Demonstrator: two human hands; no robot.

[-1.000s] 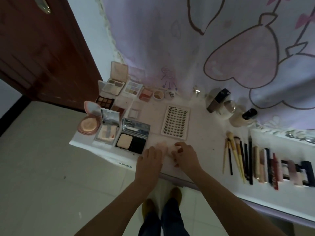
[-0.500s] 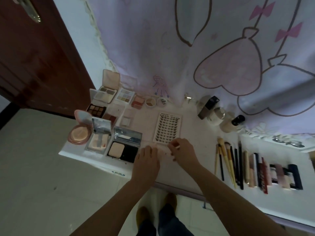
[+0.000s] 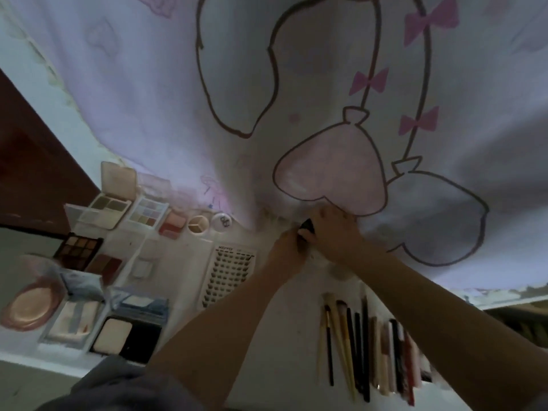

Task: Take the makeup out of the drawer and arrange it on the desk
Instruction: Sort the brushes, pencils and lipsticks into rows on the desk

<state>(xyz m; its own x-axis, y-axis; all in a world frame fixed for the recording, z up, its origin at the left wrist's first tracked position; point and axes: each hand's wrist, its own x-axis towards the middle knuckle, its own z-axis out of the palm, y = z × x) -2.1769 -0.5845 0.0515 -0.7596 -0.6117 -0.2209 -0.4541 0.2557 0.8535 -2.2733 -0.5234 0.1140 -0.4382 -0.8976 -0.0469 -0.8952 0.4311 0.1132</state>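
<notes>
My left hand: it is curled round the lower part of a dark bottle, at the back of the desk, just behind the lash card.
My right hand: its fingers are closed over the top of the same bottle, close under the curtain; if they only hold it or turn a cap, I cannot tell.
Where the bottle is: already out of the drawer, between my two hands, to the right of the lash card; only a small black corner shows.
How it will handle: I judge it small, stiff and rather smooth, perhaps glass, so it can slip or break. It is better to take it round the body, low, and to set it upright.
Lash card: flat, thin, pale, with rows of small dark lashes; light and easy to bend.
Palettes: left of the lash card; hard flat cases, lids open, with powder pans that are fragile.
Round compact: far left of the lash card; pink and shiny.
Brushes: right of the lash card, near the front; long thin handles lying side by side, soft tips.
</notes>
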